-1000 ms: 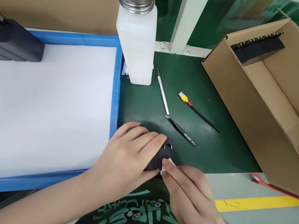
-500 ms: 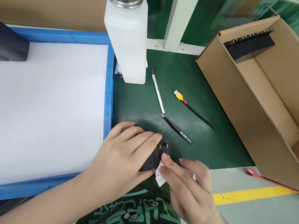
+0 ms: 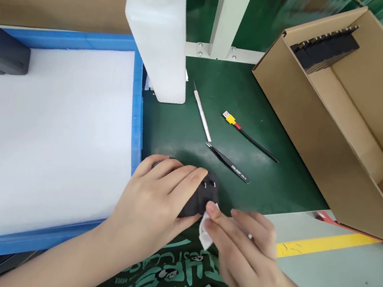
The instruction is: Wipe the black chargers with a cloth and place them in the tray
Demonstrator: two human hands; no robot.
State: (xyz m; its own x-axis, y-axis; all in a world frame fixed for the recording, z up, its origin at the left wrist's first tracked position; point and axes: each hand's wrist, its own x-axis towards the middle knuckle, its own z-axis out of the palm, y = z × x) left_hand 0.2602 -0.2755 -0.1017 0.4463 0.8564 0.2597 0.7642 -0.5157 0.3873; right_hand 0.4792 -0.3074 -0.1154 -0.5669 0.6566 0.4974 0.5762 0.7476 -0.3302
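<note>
Black block [image 3: 206, 197] | within left grip [image 3: 158, 193] | end protruding beside right grip [image 3: 243, 253]

Green surface [image 3: 167, 133]. Left: white-lined blue tray [image 3: 138, 117]. White metal-topped bottle [image 3: 160, 44] just beside it, toward the back. Middle: pen-style craft knife [image 3: 202, 116], black ANLIXIN tweezers [image 3: 227, 162] with tips just beside the knife's handle end, yellow-plugged USB cable [image 3: 254, 143]. Right: open cardboard box [image 3: 308, 122], set diagonally, jutting past front edge.

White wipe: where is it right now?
In the head view, the white wipe is just right of centre in the lower half, pinched in the right hand beside the black pronged device that the left hand grips.
</note>
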